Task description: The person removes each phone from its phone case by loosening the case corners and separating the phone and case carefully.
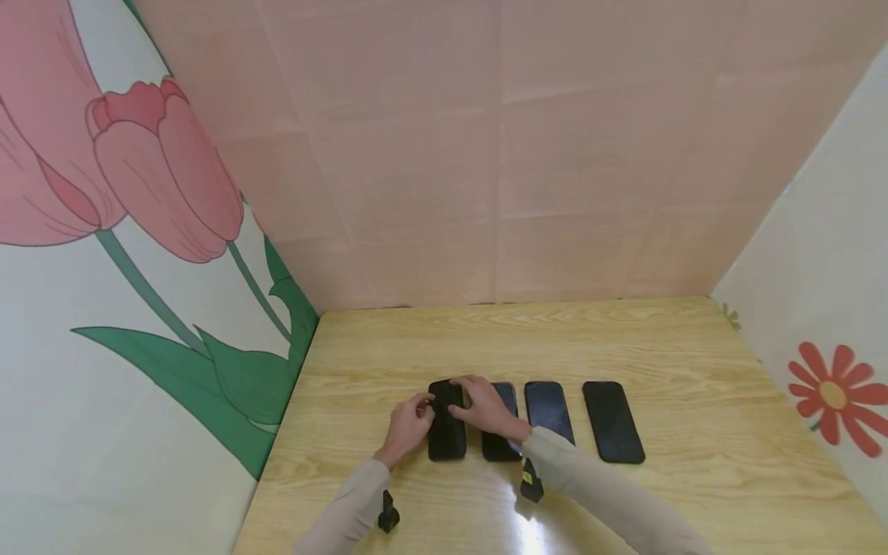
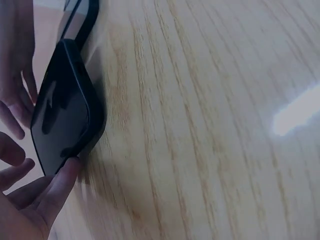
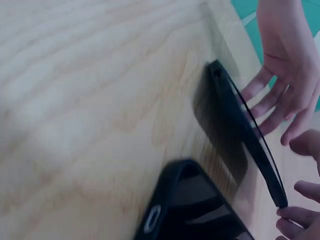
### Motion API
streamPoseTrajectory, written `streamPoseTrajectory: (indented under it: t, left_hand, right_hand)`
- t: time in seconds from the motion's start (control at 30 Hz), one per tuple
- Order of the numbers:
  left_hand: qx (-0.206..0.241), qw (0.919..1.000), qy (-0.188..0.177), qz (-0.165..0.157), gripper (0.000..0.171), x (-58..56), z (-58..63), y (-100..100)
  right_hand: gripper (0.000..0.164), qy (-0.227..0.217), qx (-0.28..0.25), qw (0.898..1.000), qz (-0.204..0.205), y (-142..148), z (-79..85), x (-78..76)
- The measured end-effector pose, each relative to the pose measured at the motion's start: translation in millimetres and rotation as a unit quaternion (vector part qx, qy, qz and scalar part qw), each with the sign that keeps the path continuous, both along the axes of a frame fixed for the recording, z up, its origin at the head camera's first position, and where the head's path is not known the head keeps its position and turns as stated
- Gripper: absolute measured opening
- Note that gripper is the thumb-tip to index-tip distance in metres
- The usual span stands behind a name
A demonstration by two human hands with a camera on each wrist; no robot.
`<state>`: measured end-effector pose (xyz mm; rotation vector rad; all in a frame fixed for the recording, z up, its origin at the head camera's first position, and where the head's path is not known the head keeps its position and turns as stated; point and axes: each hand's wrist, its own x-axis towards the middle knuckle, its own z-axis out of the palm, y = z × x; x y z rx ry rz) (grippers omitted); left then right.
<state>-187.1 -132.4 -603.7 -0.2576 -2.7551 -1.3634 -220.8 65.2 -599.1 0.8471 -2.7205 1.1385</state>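
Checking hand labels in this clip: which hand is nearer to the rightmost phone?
Right. The right hand is left of the rightmost phone, fingers at the leftmost phone; the left hand is farther left, beside that phone's left edge.

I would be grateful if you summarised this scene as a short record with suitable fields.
Surface: wood-grain table
Row, left to right: leftmost phone, second phone, third phone, rightmost phone
Left side: left hand, touching the leftmost phone's left edge
Right side: right hand, a fingertip at that phone's far end
Partly hidden: second phone and third phone, under the right arm
Backdrop: pink sheet
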Motion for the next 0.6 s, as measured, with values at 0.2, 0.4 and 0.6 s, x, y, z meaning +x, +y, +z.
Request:
streamPoseTrajectory:
  t: [0.2,0.4,0.6]
  left_hand:
    - [0.017,0.9994,0.025,0.017,0.024,1.2,-2.6,-1.8]
    - [0.02,0.9988,0.033,0.03,0.023,1.5,-3.9,-2.4]
    - [0.029,0.998,0.045,0.032,0.023,4.0,-2.6,-1.1]
  right_hand:
    - [0.045,-0.024,-0.05,0.998,-0.003,-8.7,1.3,4.8]
    - [0.049,-0.044,-0.108,0.993,0.01,-13.4,-3.8,8.2]
    - [0.05,-0.035,-0.102,0.994,-0.011,-14.2,-6.2,9.5]
